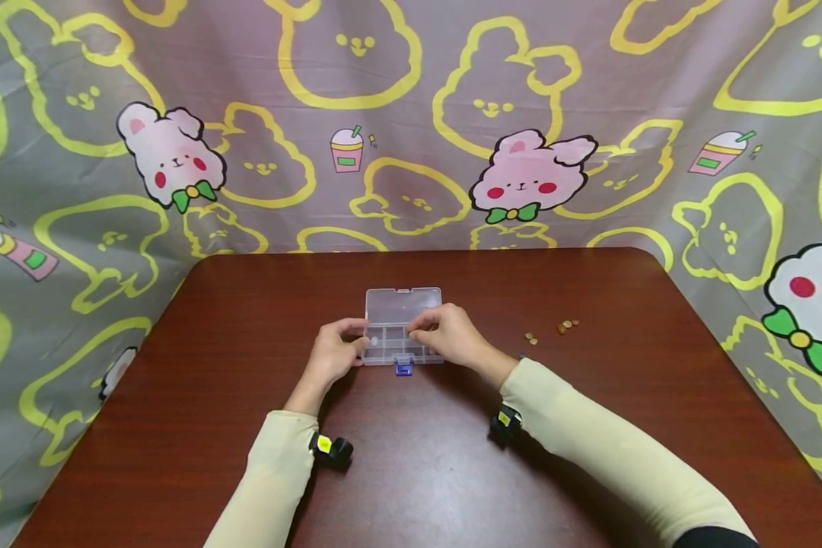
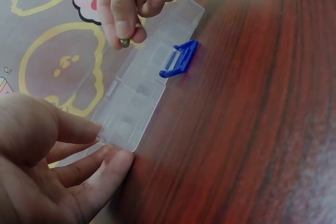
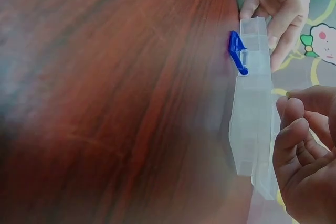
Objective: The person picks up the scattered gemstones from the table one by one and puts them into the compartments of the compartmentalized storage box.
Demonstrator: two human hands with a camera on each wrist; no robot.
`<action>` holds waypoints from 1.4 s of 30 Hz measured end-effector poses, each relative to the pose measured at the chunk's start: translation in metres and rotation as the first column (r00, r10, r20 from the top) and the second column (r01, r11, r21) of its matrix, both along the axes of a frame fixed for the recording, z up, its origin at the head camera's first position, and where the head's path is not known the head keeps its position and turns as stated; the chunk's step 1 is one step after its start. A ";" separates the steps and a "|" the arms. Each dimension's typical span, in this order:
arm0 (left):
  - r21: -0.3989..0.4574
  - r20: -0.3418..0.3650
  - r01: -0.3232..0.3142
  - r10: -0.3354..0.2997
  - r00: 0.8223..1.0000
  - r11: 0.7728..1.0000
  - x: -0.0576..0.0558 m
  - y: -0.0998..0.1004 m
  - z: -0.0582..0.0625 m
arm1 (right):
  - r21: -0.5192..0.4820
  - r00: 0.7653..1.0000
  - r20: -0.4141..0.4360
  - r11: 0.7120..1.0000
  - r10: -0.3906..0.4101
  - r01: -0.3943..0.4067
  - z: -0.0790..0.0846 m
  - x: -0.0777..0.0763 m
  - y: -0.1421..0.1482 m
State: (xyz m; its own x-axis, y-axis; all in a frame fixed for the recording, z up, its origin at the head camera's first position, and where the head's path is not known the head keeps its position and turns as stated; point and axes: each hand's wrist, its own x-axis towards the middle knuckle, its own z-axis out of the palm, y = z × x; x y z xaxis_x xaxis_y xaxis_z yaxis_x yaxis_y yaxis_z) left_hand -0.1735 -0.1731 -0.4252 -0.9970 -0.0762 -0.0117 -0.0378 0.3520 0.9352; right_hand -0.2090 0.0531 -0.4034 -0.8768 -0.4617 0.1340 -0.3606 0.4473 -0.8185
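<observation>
A clear plastic compartment box [image 1: 393,352] lies on the table with its lid [image 1: 403,306] raised at the back. The blue latch [image 2: 181,59] hangs at its front edge. My left hand [image 1: 333,352] grips the box's left end between thumb and fingers. Over the compartments, my right hand [image 1: 447,332] pinches a small brass-coloured bead [image 2: 124,42] between thumb and fingertip. In the right wrist view the fingers mostly hide that bead. A small whitish piece [image 1: 374,342] shows in a left compartment.
To the right on the brown table [image 1: 246,297] lie several small gold and brown beads, in one group [image 1: 531,339] and another group [image 1: 567,326] farther right. A patterned curtain [image 1: 411,122] hangs behind the table and along its sides.
</observation>
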 end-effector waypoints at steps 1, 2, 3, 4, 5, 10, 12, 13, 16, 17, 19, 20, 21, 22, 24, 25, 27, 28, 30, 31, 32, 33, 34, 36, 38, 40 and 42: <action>0.002 0.002 -0.003 0.003 1.000 1.000 0.000 0.000 0.000 | 0.006 1.000 -0.003 1.000 -0.003 0.003 0.000 -0.001 -0.001; 0.004 0.002 -0.005 0.005 1.000 1.000 0.000 0.001 -0.001 | 0.009 1.000 -0.003 1.000 -0.005 0.005 0.000 -0.001 -0.002; 0.006 0.001 -0.007 0.007 1.000 1.000 0.000 0.001 -0.001 | 0.014 1.000 -0.006 1.000 -0.007 0.007 0.000 -0.002 -0.003; 0.008 0.001 -0.008 0.008 1.000 1.000 0.000 0.001 -0.001 | 0.018 1.000 -0.009 1.000 -0.007 0.007 0.000 -0.003 -0.004; 0.011 0.001 -0.009 0.009 1.000 1.000 0.000 0.001 -0.001 | 0.021 1.000 -0.015 1.000 -0.006 0.006 0.000 -0.003 -0.005; 0.017 -0.003 -0.005 0.005 1.000 1.000 0.000 0.001 -0.001 | 0.021 0.999 -0.041 1.000 0.007 -0.006 0.000 -0.005 -0.011; 0.015 -0.005 -0.006 0.006 1.000 1.000 0.001 0.001 -0.001 | 0.023 0.999 -0.047 1.000 0.012 -0.011 0.001 -0.005 -0.013; 0.013 -0.006 -0.007 0.007 1.000 1.000 0.001 0.001 -0.001 | 0.025 0.999 -0.047 1.000 0.015 -0.013 0.000 -0.006 -0.014; 0.014 -0.002 -0.007 0.007 1.000 1.000 0.001 0.001 -0.001 | 0.030 0.999 -0.045 0.999 0.016 -0.015 0.000 -0.007 -0.018; 0.016 -0.001 -0.004 0.004 1.000 1.000 0.002 0.001 0.000 | 0.032 0.999 -0.045 0.999 0.015 -0.013 0.000 -0.007 -0.019; 0.020 0.000 -0.001 0.001 1.000 1.000 0.002 0.001 0.000 | 0.031 0.999 -0.045 0.999 0.015 -0.014 0.000 -0.008 -0.022; 0.023 0.002 -0.001 0.001 1.000 1.000 0.002 0.001 0.000 | 0.029 0.999 -0.045 0.999 0.017 -0.016 0.000 -0.008 -0.023; 0.023 0.003 -0.002 0.002 1.000 1.000 0.002 0.001 0.000 | 0.028 0.999 -0.044 0.999 0.017 -0.015 0.000 -0.009 -0.024; 0.024 0.004 -0.004 0.004 1.000 1.000 0.002 0.001 0.000 | 0.028 0.999 -0.042 1.000 0.015 -0.014 0.000 -0.009 -0.024; 0.019 -0.001 -0.004 0.004 1.000 1.000 0.002 0.001 0.000 | 0.030 0.999 -0.036 0.999 0.014 -0.012 -0.001 -0.010 -0.026; 0.016 -0.002 -0.005 0.005 1.000 1.000 0.002 0.001 0.000 | 0.030 0.999 -0.035 0.999 0.013 -0.012 -0.001 -0.010 -0.027; 0.009 -0.004 -0.006 0.006 1.000 1.000 0.001 0.001 0.000 | 0.034 1.000 -0.028 0.999 0.012 -0.011 -0.001 -0.010 -0.029; 0.007 -0.004 -0.005 0.005 1.000 1.000 0.001 0.001 0.000 | 0.035 1.000 -0.026 0.999 0.012 -0.011 -0.001 -0.011 -0.029; 0.005 -0.004 -0.002 0.002 1.000 1.000 0.001 0.002 0.000 | 0.038 1.000 -0.020 0.999 0.014 -0.013 0.000 -0.011 -0.031; 0.008 0.000 -0.002 0.002 1.000 1.000 0.002 0.002 0.001 | 0.036 1.000 -0.015 0.999 0.015 -0.014 0.000 -0.010 -0.031; 0.012 0.003 -0.002 0.002 1.000 1.000 0.002 0.002 0.001 | 0.037 1.000 -0.010 0.999 0.014 -0.014 0.000 -0.010 -0.031; 0.017 0.008 -0.003 0.003 1.000 1.000 0.002 0.002 0.001 | 0.038 1.000 -0.005 0.999 0.013 -0.013 0.000 -0.010 -0.032; 0.020 0.009 -0.002 0.002 1.000 1.000 0.002 0.001 0.002 | 0.040 1.000 -0.002 0.999 0.011 -0.011 0.000 -0.010 -0.032; 0.021 0.007 0.000 0.000 1.000 1.000 0.002 0.001 0.002 | 0.041 1.000 0.004 0.999 0.008 -0.008 0.001 -0.010 -0.032; 0.021 0.004 0.001 -0.001 1.000 1.000 0.001 0.001 0.003 | 0.039 1.000 0.006 0.999 0.009 -0.010 0.001 -0.010 -0.033; 0.018 0.002 0.005 -0.005 1.000 1.000 0.001 0.001 0.003 | 0.036 1.000 0.009 0.999 0.012 -0.012 0.001 -0.011 -0.033; 0.022 0.011 0.005 -0.006 1.000 1.000 0.001 0.001 0.004 | 0.034 1.000 0.010 0.999 0.012 -0.012 0.001 -0.012 -0.033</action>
